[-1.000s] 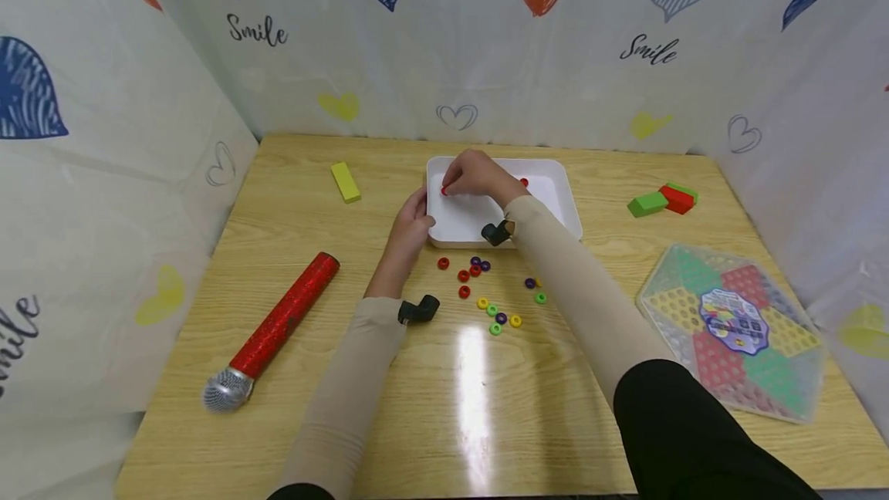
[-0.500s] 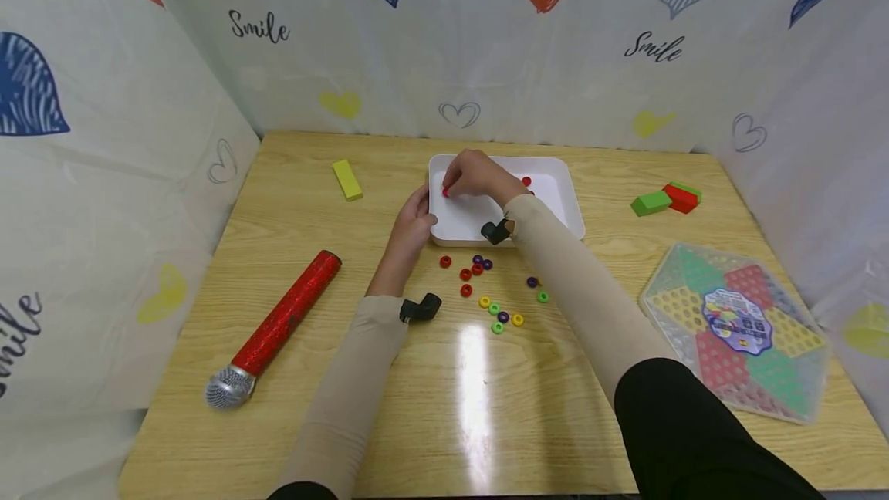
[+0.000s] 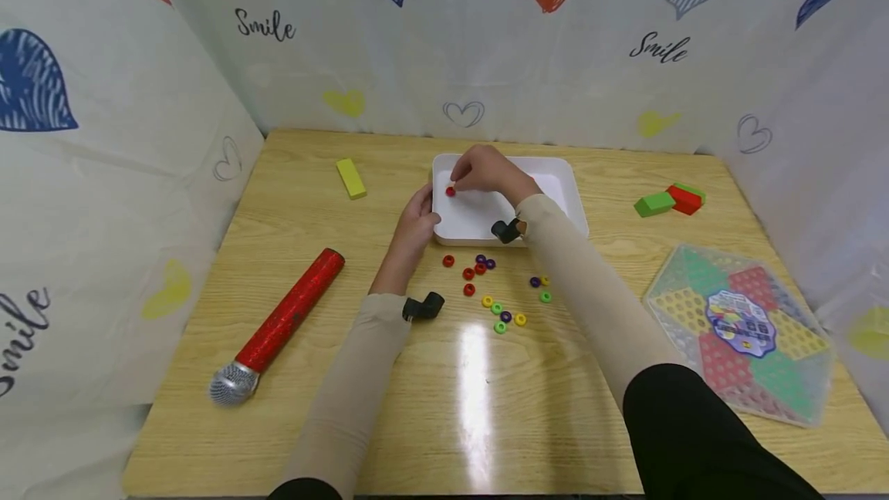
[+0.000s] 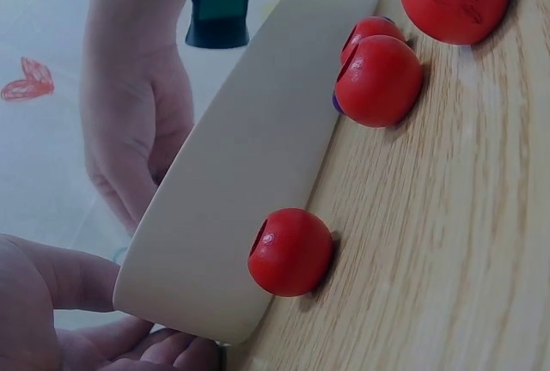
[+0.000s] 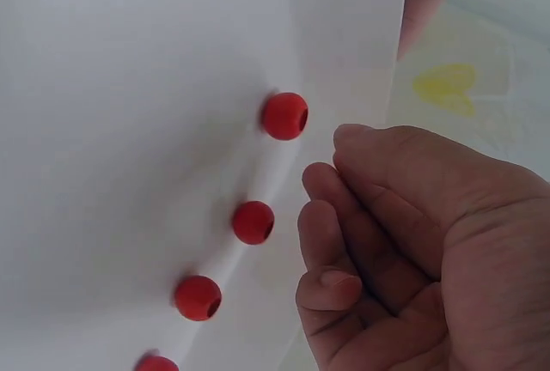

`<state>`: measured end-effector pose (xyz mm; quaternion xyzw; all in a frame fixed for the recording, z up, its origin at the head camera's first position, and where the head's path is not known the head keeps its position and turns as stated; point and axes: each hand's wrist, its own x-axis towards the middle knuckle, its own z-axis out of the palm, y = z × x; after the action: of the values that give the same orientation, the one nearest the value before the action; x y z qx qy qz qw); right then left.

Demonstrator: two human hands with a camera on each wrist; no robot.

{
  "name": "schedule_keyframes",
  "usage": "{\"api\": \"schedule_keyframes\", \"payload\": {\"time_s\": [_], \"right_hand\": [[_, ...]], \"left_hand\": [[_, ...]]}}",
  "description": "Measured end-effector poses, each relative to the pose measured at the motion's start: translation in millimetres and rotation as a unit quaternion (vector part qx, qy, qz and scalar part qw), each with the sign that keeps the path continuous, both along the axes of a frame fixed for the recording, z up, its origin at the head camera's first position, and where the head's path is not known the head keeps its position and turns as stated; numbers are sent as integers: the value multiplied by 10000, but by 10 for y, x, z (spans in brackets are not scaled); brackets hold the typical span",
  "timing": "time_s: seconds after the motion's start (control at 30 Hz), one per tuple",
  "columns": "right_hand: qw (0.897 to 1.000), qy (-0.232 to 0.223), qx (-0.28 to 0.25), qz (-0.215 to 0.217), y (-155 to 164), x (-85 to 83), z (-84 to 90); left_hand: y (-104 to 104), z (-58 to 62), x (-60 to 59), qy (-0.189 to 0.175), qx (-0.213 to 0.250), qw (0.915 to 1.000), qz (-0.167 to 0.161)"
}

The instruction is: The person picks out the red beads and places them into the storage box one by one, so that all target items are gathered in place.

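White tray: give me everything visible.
The white tray is a shallow rectangle with rounded corners and low walls, smooth and plastic-looking. It appears to lie flat on the wood-grain table, toward the far edge. The left hand grips its left side; the right hand is over it, contact unclear. At least four red beads are inside, in a row.

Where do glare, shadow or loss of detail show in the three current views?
Head view: a bright glare streak on the table, and label print on the clear box too small to read; left wrist view: dim, bluish cast, with a shadow beside the red bead nearest the bottom; right wrist view: soft grey shading across the white tray, the yellow heart looking pale and soft-edged.
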<state>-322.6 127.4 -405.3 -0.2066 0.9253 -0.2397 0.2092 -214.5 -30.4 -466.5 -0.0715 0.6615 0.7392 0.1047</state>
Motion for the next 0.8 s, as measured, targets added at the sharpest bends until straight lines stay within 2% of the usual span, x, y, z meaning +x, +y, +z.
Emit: {"api": "schedule_keyframes", "payload": {"time_s": [0.27,0.5,0.63,0.8], "right_hand": [[9992,259,-291,-65,157,235,319],[9958,730,-509,204,355,603,474],[9939,838,-702,167,500,853,470],[9924,814,-904,209,616,1092,302]], "left_hand": [[-3,-14,-1,-19,-119,9999,-60],[4,-20,-6,69,-141,9999,-60],[11,-49,-28,150,-137,9998,-88],[5,-64,-27,178,-101,9998,-26]]}}
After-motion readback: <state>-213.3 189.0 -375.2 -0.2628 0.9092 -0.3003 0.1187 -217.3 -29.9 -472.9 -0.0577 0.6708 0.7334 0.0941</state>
